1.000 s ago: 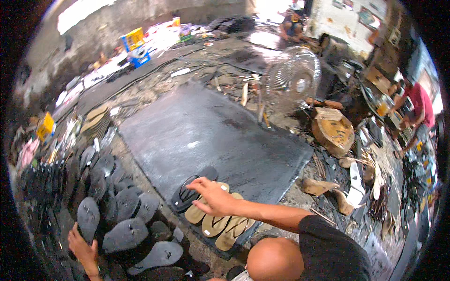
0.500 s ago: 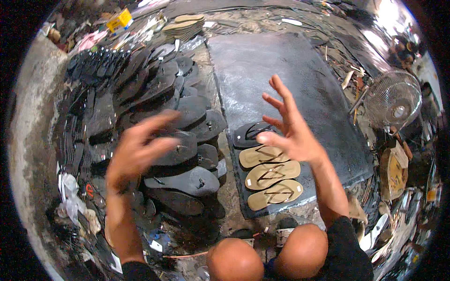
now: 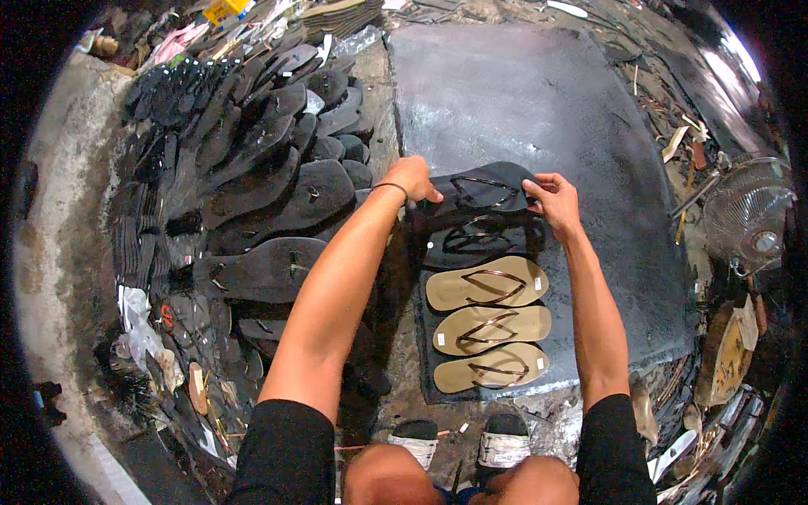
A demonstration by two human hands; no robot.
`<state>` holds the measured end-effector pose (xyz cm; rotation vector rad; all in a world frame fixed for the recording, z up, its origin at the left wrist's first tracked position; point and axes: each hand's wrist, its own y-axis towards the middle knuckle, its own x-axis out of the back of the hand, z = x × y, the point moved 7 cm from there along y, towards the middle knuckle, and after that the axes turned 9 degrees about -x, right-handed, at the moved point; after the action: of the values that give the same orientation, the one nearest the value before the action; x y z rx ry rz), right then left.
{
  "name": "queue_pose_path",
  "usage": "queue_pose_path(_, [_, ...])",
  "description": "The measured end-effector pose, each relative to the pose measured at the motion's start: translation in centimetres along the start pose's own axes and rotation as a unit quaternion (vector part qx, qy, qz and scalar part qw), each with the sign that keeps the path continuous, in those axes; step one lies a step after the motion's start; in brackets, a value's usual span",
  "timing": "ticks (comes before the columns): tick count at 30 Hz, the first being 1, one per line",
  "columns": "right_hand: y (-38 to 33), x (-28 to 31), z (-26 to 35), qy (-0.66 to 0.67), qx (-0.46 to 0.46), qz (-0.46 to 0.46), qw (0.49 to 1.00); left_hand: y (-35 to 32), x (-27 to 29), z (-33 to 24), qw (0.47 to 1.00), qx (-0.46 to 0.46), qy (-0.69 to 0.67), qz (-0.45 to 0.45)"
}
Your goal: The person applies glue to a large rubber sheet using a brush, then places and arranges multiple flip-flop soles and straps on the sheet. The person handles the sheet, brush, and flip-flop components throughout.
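A black flip-flop (image 3: 484, 189) lies crosswise on the dark slab (image 3: 539, 93), at the far end of a row of sandals. My left hand (image 3: 414, 178) grips its left end and my right hand (image 3: 551, 198) grips its right end. Just nearer to me lies a second black flip-flop (image 3: 480, 240). Below that, three tan flip-flops (image 3: 488, 326) lie side by side with thin brown straps.
A big heap of black flip-flop soles (image 3: 252, 177) fills the floor to my left. A standing fan (image 3: 751, 212) and a round wooden block (image 3: 725, 355) are at the right. Scraps and tools litter the slab's far and right edges. My feet in sandals (image 3: 459, 442) rest at the slab's near edge.
Both hands were raised and holding nothing half a second ago. They have come down onto the black flip-flop at the top of the row, which now has two black sandals instead of one.
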<state>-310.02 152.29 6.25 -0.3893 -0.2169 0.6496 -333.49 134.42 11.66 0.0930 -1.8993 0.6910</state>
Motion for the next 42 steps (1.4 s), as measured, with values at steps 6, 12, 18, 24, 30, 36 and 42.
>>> queue_pose_path(6, [1.5,-0.5,-3.1,-0.058,-0.009,-0.031,0.998,3.0,-3.7,1.9,0.996,0.020,0.026,0.080])
queue_pose_path(12, [1.5,-0.5,-2.5,-0.075,0.000,-0.050,0.996,3.3,-3.0,2.4,0.999,0.014,0.015,0.032])
queue_pose_path(18, [0.2,-0.8,1.2,-0.419,0.163,-0.167,0.877,4.5,-4.1,2.4,0.996,0.028,0.083,-0.017])
queue_pose_path(24, [-0.7,0.4,2.6,-0.519,0.234,-0.175,0.804,-3.3,0.4,-6.9,0.964,0.000,0.114,-0.242])
queue_pose_path(30, [-8.9,6.7,2.3,-0.395,0.139,-0.119,0.901,-26.0,5.4,-2.5,0.910,0.105,0.075,-0.395])
queue_pose_path(36, [-14.8,3.6,10.4,-0.340,0.149,0.036,0.928,-32.2,4.8,1.6,0.919,0.171,0.097,-0.342])
queue_pose_path(42, [-23.7,-8.3,16.3,-0.267,0.105,0.174,0.942,-40.1,11.7,0.1,0.813,0.125,0.103,-0.559])
